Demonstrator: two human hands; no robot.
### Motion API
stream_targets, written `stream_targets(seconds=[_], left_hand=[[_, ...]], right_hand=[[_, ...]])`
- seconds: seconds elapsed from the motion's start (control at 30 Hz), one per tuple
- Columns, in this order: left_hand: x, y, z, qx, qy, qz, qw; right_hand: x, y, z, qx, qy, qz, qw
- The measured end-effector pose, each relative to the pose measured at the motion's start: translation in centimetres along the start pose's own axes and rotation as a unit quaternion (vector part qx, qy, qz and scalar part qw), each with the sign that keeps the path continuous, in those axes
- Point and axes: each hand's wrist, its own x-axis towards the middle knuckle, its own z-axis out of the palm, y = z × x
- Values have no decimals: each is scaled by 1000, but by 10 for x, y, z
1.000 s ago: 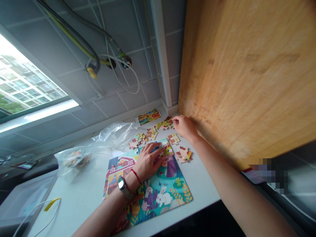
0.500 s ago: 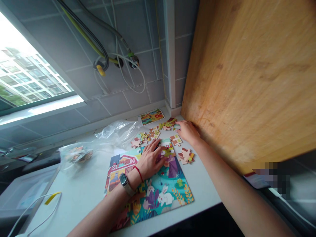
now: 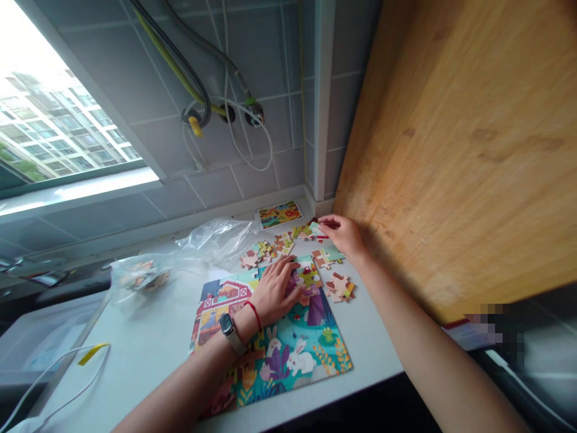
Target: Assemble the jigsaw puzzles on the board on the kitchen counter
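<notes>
My left hand (image 3: 276, 290) lies with fingers spread over the upper part of a partly joined jigsaw puzzle (image 3: 302, 355), which shows rabbits, plants and a red barn. Beyond the puzzle's far right corner, my right hand (image 3: 343, 236) pinches a puzzle piece (image 3: 319, 231) with pale green and red on it. Loose pieces lie around that corner: a pair (image 3: 327, 257) just below my right hand, a small pile (image 3: 341, 287) at the puzzle's right edge, and others (image 3: 256, 255) along its far edge. My left forearm covers part of the puzzle's left side.
A printed picture card (image 3: 279, 214) lies by the wall. Left of it are a crumpled clear plastic bag (image 3: 216, 237) and a bag with loose pieces inside (image 3: 144, 281). A tall wooden board (image 3: 451, 156) stands at the right. A white cable (image 3: 97, 376) crosses the table's left side.
My right hand has lifted a pale green and red piece from the far pile. Another green piece now lies beside the brown one below it. My left hand stays on the puzzle.
</notes>
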Motion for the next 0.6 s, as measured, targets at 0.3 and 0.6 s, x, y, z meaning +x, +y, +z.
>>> stream_targets(seconds=[0.3,0.6], left_hand=[[8,-6,-11,-31,101,-12,994],[-54,-14,-83,15,69,25,997]], right_hand=[[-21,-19,24,162,-152,40,974],[-52,-43,52,152,-226,71,959]])
